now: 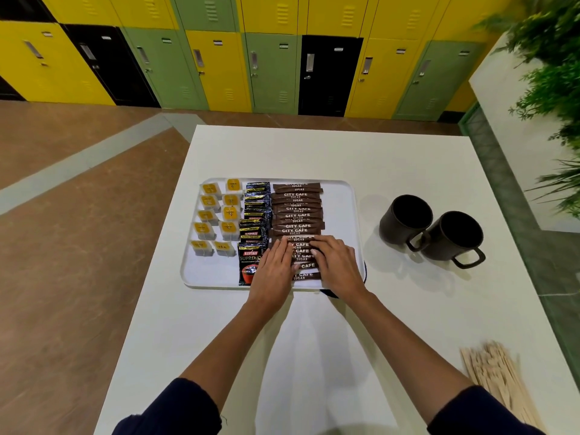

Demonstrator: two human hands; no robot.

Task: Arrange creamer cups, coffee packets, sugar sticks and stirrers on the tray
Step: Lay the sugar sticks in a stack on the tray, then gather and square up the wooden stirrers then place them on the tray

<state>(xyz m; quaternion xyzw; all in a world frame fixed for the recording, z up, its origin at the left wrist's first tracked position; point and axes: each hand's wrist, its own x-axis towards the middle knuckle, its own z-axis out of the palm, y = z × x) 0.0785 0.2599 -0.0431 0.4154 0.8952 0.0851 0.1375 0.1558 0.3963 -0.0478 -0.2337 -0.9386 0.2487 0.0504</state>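
Lockers (216,67) in yellow, green and black fill the wall at 12 o'clock, beyond a brown floor (62,246). Closer in stands a white desk (408,152), with a white rounded tray (345,208) at its centre.

Three columns on the tray run from 12 to 6 o'clock. At the 9 o'clock side are two rows of small yellow-topped sachets (216,215); one near sachet reads "TEA", the others are too small to read. Beside them is an overlapping column of black coffee packets (255,215); the nearest one reads "KOPIKO SUPREMO" above a picture of a red cup, its print upright toward the viewer. Next come brown sugar sticks (297,211) printed "CITY CAFE SUGAR". Each stick's long axis points from 9 to 3 o'clock, and they lie side by side, some overlapping.

The left hand (276,265) and right hand (337,265) rest palm down on the nearest sugar sticks. Each grip is loose, the fingers straight and flat, pinching nothing.

Two black mugs (405,221) stand touching at 3 o'clock of the tray, handles toward the viewer. A bundle of wooden stirrers (499,381) lies on the desk at 5 o'clock, well apart from the tray. A green plant (552,58) is at 2 o'clock.
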